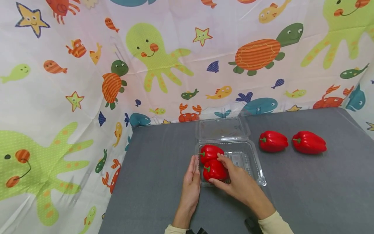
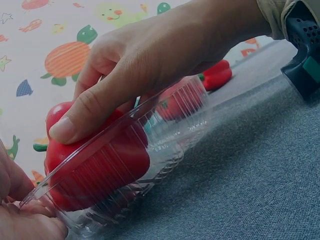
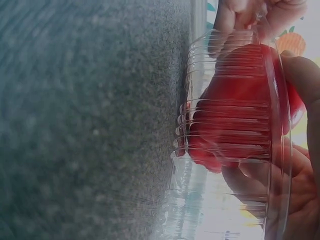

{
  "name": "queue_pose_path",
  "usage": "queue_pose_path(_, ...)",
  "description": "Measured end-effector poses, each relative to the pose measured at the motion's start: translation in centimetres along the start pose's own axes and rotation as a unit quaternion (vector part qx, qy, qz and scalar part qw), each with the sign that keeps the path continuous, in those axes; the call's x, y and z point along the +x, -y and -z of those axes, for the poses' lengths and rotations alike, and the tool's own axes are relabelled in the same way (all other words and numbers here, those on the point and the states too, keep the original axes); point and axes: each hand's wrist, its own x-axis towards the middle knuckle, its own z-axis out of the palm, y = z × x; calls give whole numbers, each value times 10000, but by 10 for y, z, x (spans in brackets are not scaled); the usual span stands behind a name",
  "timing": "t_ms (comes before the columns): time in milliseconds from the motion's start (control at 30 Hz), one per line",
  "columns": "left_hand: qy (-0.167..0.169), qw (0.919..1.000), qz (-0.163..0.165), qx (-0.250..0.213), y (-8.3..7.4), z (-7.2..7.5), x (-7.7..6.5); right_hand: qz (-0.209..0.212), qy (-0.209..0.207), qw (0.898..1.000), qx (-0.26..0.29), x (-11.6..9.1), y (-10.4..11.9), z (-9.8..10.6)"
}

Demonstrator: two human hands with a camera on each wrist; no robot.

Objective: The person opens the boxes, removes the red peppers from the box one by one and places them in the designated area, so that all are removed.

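Observation:
A clear plastic clamshell container (image 1: 258, 169) stands with its lid (image 1: 223, 128) folded back. Inside, along its left side, are two red bell peppers, the far one (image 1: 211, 152) and the near one (image 1: 214, 170). My right hand (image 1: 243, 185) grips the near pepper, thumb toward me and fingers on its far side. In the left wrist view the right thumb (image 2: 65, 131) lies over that pepper (image 2: 100, 170). At the container's left edge, my left hand (image 1: 191, 185) pinches the rim between thumb and fingers; the right wrist view shows these fingers (image 3: 285, 15) at the rim.
Two more red bell peppers, one nearer the container (image 1: 273, 141) and one farther right (image 1: 309, 142), lie on the grey table (image 1: 157, 182). A cloth printed with sea animals (image 1: 172, 39) hangs behind the table and along its left side.

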Motion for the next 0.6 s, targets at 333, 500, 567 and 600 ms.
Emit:
queue_pose_path(333,49,10000,-54,51,1,-1,0,-35,36,9992,387,1,-3,4)
queue_pose_path(500,19,10000,-5,1,-1,-1,0,-198,102,9979,601,2,-2,7)
queue_pose_path(567,-9,10000,32,-14,-1,-1,0,-272,124,9975,647,1,-1,8)
queue_pose_path(600,-22,10000,47,-10,0,-1,0,-293,125,9972,672,1,-1,8)
